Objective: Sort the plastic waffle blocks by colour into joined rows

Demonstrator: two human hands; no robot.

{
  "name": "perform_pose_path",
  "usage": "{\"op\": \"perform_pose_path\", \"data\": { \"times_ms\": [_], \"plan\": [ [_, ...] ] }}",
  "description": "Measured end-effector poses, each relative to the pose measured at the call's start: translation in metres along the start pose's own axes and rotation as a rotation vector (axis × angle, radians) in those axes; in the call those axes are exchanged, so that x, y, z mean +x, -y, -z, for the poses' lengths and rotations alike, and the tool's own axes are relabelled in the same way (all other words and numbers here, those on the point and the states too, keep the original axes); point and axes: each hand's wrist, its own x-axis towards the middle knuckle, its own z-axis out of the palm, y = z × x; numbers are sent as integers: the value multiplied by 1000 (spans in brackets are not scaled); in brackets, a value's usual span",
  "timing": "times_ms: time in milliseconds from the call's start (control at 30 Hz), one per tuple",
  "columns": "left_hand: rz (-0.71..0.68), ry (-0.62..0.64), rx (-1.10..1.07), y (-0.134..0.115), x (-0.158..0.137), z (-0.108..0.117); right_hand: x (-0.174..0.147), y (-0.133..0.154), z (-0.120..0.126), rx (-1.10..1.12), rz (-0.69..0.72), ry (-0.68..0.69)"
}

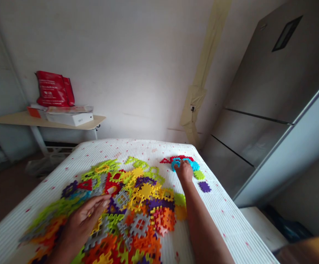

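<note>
Right hand [184, 171] touches bright-blue toothed plastic pieces [195, 165]; I cannot tell whether its grip clamps one. Left hand [78, 222]: grip slightly apart. Align edges squarely.

red-flecked white cover [134, 147] bears heaped, colourful notched pieces [145, 191].

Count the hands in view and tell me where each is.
2: the left hand at the left side of the multicoloured pile, the right hand at the blue pieces, far right on the white cloth.
</note>
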Motion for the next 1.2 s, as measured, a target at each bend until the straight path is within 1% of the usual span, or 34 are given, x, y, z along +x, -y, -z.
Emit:
{"op": "perform_pose_path", "data": {
  "times_ms": [267,600,733,867,933,1033,1133,1200],
  "plan": [
    [-80,-41,52,-1,-1,1,1,1,-5,-14,9,32],
    [-94,-53,21,2,0,1,-2,5,-3,-44,-17,40],
    [-82,-62,-55,0,-1,-1,-5,6,-2,-40,-21,60],
    [-57,-68,-197,-9,-7,-4,-8,9,3,-26,-2,13],
    [-56,-94,-232,-16,-9,-3,-8,12,8,-13,35,-28],
    [-69,-144,-286,-30,-12,3,-9,18,18,53,143,-67],
    [-118,-201,-348,-44,-11,14,-11,26,28,138,249,-93],
    [-150,-234,-344,-52,-9,25,-13,31,34,177,302,-97]
  ]
}}
